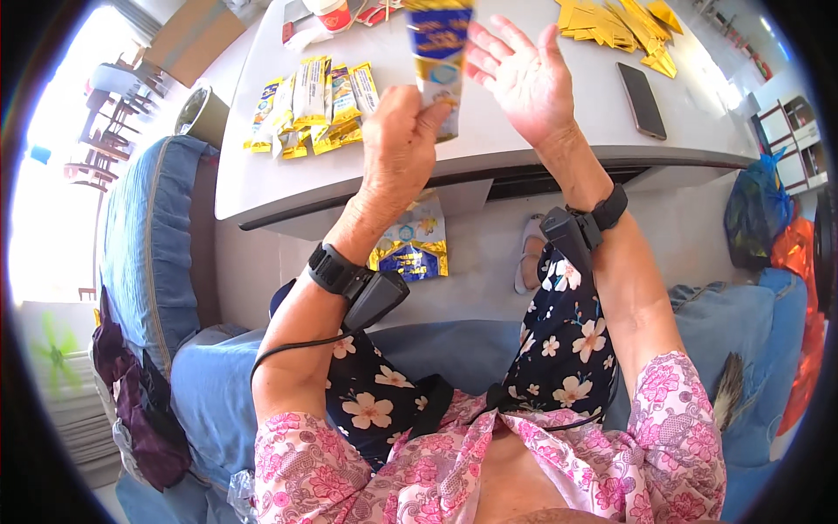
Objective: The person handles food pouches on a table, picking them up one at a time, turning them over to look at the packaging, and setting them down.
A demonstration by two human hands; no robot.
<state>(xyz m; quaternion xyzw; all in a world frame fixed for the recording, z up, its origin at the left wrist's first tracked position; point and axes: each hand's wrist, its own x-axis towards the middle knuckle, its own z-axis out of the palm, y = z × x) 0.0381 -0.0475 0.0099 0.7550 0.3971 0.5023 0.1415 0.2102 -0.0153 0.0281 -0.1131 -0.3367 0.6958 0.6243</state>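
Note:
My left hand (400,144) is closed around the lower part of a blue, yellow and white snack packet (440,65), held upright above the table (489,131). Close to the packet's right side, my right hand (526,83) is open, palm showing and fingers spread. Whether its fingertips touch the packet, I cannot tell. Left of my left hand lies a heap of narrow yellow and white packets (312,100). Flat yellow wrappers or folded pieces (611,24) are piled at the far right of the table.
A dark phone (642,100) lies near the table's right side. A red and white paper cup (332,14) stands at the far edge. Below the table's front edge is a larger blue and yellow bag (410,253). A bin (202,113) stands beyond the blue sofa arm (153,244).

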